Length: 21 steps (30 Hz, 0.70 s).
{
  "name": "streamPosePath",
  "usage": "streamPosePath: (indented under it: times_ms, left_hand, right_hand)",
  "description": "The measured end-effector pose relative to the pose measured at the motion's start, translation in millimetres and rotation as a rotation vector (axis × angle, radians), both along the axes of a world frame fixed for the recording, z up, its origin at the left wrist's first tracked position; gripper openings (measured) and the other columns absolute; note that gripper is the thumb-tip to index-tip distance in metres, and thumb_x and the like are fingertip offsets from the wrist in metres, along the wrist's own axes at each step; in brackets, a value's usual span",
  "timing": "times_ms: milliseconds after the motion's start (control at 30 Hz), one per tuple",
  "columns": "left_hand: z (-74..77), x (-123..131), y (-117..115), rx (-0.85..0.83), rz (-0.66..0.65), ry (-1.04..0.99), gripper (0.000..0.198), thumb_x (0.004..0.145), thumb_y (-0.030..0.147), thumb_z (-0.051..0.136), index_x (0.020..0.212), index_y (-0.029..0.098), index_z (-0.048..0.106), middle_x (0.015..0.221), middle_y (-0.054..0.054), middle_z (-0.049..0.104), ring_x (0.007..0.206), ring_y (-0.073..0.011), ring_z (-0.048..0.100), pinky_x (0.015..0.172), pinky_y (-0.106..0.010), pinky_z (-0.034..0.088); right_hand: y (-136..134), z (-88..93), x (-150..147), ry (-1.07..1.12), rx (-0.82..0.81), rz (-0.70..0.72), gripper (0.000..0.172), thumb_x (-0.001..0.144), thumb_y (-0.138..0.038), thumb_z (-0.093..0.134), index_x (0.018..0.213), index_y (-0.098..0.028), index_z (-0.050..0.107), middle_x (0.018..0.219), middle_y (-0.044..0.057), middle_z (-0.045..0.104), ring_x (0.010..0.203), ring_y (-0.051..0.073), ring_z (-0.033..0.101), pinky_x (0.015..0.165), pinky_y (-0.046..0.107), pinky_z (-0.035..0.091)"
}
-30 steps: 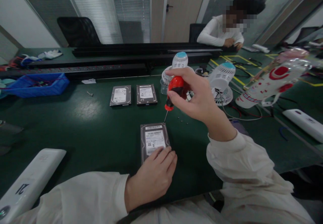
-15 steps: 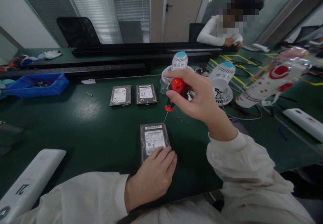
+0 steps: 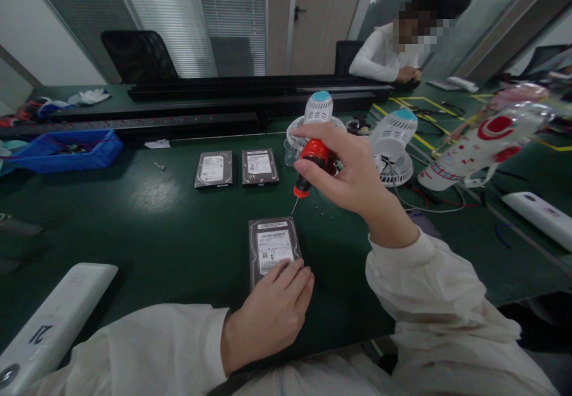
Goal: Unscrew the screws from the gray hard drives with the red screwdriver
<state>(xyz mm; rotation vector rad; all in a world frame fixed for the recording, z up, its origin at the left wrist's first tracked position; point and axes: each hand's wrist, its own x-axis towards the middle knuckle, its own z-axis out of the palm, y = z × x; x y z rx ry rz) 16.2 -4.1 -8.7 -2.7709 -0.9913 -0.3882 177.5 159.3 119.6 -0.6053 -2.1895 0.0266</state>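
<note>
A hard drive (image 3: 273,241) lies label up on the green table in front of me. My left hand (image 3: 274,309) rests over its near end, gripping it with the fingers along the right side; the thumb is hidden. My right hand (image 3: 346,164) is closed round the red and black handle of a screwdriver (image 3: 301,189). The shaft slants down, its tip at the drive's far right corner; whether it sits in a screw is too small to tell. Several tiny screws (image 3: 322,211) lie right of the tip.
Two more hard drives (image 3: 213,168) (image 3: 260,167) lie farther back. Two white fans (image 3: 319,110) (image 3: 395,137) and a white bottle (image 3: 469,146) stand right. A blue bin (image 3: 75,155) sits back left, a white device (image 3: 67,306) near left. Across the table sits another person (image 3: 379,56).
The screwdriver handle has turned a little within my right fingers, its tip staying at the same corner. My left hand and the drive keep their place. The other person's head has shifted slightly.
</note>
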Motion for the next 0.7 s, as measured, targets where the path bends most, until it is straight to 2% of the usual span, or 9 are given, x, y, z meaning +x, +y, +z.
streamPosePath:
  times_ms: [100, 200, 333, 433, 600, 700]
  left_hand:
    - [-0.1, 0.2, 0.1, -0.007, 0.0, 0.004, 0.046, 0.099, 0.028, 0.046, 0.136, 0.004, 0.058, 0.139, -0.012, 0.062, 0.13, -0.0292, 0.05, 0.114, -0.042, 0.03]
    - [-0.3, 0.5, 0.2, -0.017, -0.002, 0.011, 0.046, 0.1, 0.029, 0.046, 0.137, 0.004, 0.058, 0.138, -0.012, 0.062, 0.13, -0.0291, 0.05, 0.113, -0.042, 0.031]
    - [-1.1, 0.8, 0.5, -0.017, -0.001, 0.007, 0.046, 0.1, 0.028, 0.045, 0.137, 0.004, 0.057, 0.138, -0.013, 0.062, 0.13, -0.0294, 0.05, 0.113, -0.043, 0.03]
    - [-1.4, 0.7, 0.8, -0.013, 0.001, 0.011, 0.046, 0.1, 0.028, 0.045, 0.137, 0.004, 0.057, 0.138, -0.013, 0.062, 0.13, -0.0296, 0.05, 0.112, -0.043, 0.031]
    - [-0.6, 0.3, 0.8, -0.013, 0.002, 0.025, 0.046, 0.1, 0.029, 0.045, 0.138, 0.005, 0.057, 0.139, -0.013, 0.062, 0.13, -0.0293, 0.051, 0.112, -0.042, 0.031]
    - [-0.4, 0.3, 0.6, -0.011, -0.001, 0.026, 0.047, 0.1, 0.029, 0.045, 0.138, 0.004, 0.057, 0.139, -0.014, 0.062, 0.13, -0.0294, 0.051, 0.112, -0.043, 0.031]
  right_hand:
    - [0.2, 0.6, 1.1, 0.011, -0.012, 0.06, 0.04, 0.095, -0.039, 0.051, 0.129, -0.022, 0.059, 0.116, 0.007, 0.071, 0.092, 0.021, 0.067, 0.082, 0.04, 0.055]
    - [-0.5, 0.6, 2.2, 0.042, -0.06, 0.109, 0.041, 0.094, -0.035, 0.049, 0.131, -0.021, 0.058, 0.112, 0.007, 0.071, 0.088, 0.021, 0.066, 0.078, 0.039, 0.055]
    - [0.4, -2.4, 0.6, 0.057, -0.057, 0.02, 0.036, 0.091, -0.036, 0.061, 0.124, -0.021, 0.06, 0.103, 0.005, 0.07, 0.071, 0.014, 0.061, 0.069, 0.033, 0.053]
    - [1.6, -3.4, 0.0, 0.041, 0.014, -0.016, 0.034, 0.09, -0.042, 0.066, 0.116, -0.021, 0.062, 0.098, 0.002, 0.07, 0.069, 0.013, 0.06, 0.066, 0.03, 0.051]
    - [-1.3, 0.5, 2.6, 0.03, -0.058, 0.058, 0.034, 0.095, -0.032, 0.053, 0.126, -0.02, 0.06, 0.11, 0.005, 0.072, 0.071, 0.013, 0.061, 0.066, 0.032, 0.05]
    - [-2.5, 0.5, 2.6, 0.067, -0.064, 0.071, 0.03, 0.093, -0.031, 0.056, 0.12, -0.021, 0.061, 0.102, 0.004, 0.071, 0.064, 0.012, 0.056, 0.063, 0.032, 0.049]
